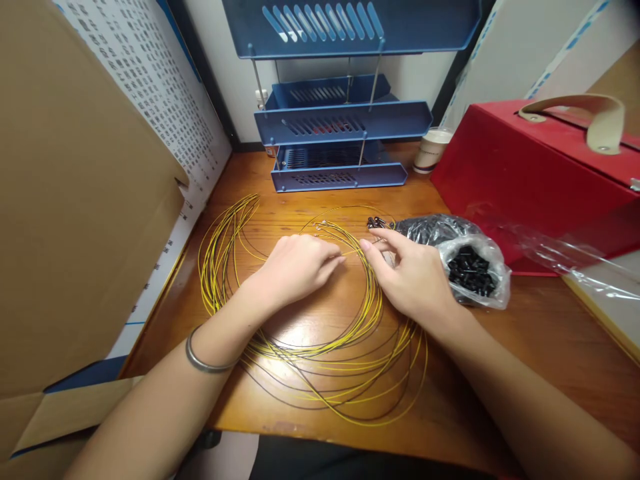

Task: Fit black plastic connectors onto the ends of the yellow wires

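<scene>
Yellow wire [351,253] is pinched by the palm-down left hand [303,267]; the right hand [419,272] arches, thumb and forefinger parted.

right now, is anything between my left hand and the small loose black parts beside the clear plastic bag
Yes: the right side of the coil of thin yellow and black wires crosses between your left hand and those parts, and your right hand overlaps that path.

Left forearm [165,393] and right forearm [520,387] come in over the worktop's [545,353] near edge, left hand [300,267] palm-down, thumb and index pinched, right hand [415,273] opposite, thumb and index parted, fingers bent, hands close but not touching.
</scene>
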`<state>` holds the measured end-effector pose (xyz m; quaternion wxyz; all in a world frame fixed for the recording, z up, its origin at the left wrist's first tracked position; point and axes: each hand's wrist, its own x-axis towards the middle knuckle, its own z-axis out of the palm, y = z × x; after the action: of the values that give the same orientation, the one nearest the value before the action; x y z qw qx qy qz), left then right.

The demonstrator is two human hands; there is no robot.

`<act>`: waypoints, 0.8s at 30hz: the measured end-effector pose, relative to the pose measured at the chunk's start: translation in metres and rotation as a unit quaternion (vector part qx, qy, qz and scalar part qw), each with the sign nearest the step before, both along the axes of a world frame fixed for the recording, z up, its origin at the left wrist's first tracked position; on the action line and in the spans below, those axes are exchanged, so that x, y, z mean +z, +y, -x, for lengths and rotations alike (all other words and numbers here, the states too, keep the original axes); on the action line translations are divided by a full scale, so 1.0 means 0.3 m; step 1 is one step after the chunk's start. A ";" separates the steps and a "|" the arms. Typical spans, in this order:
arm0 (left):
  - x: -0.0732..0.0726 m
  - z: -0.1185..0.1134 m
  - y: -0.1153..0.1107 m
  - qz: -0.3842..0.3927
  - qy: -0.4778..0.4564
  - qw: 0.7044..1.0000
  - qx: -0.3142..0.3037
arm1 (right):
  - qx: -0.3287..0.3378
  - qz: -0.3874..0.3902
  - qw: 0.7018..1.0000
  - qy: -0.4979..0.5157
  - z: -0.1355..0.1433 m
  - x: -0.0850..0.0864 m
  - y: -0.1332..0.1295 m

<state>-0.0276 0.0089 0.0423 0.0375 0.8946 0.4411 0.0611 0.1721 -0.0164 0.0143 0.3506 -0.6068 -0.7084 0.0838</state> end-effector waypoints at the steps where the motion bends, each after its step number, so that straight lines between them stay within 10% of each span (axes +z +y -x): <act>1: 0.001 0.001 0.001 -0.013 -0.002 1.000 0.005 | 0.022 0.001 1.000 0.006 0.001 0.001 -0.002; 8: -0.005 0.002 0.003 -0.039 -0.021 0.999 -0.002 | 0.172 -0.004 0.985 0.010 0.011 0.008 -0.022; 24: 0.001 -0.001 -0.001 -0.055 -0.028 0.998 0.002 | 0.061 -0.038 0.997 -0.013 0.008 0.000 -0.012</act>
<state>-0.0271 0.0085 0.0426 0.0002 0.8922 0.4380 0.1099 0.1695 -0.0202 0.0141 0.3585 -0.5500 -0.7510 0.0700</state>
